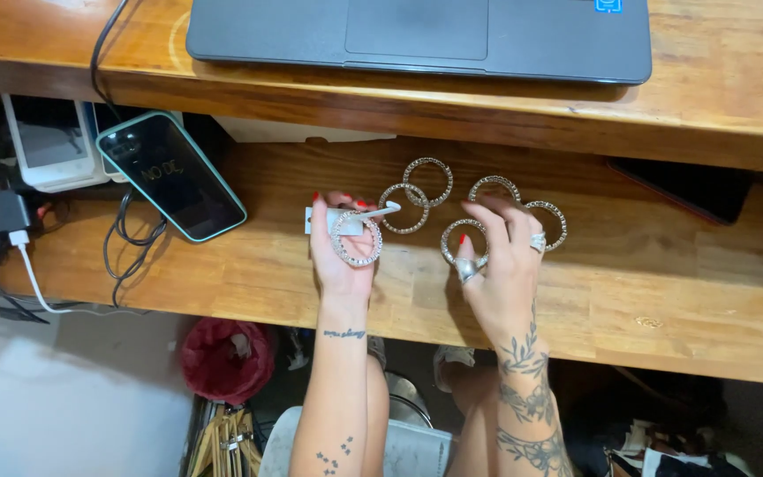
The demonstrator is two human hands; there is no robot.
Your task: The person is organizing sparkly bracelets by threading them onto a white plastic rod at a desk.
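four loose rings [428,182], phone [172,175] left, laptop [417,35] above

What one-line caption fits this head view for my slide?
Left hand holds a rhinestone ring and white card; right hand touches a second ring on the wooden shelf.

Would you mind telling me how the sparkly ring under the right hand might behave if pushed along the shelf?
The studded ring under the right hand looks thin and rigid, so probably light. Lying flat on the wooden shelf, it should slide, not roll. It might bump the neighbouring rings.
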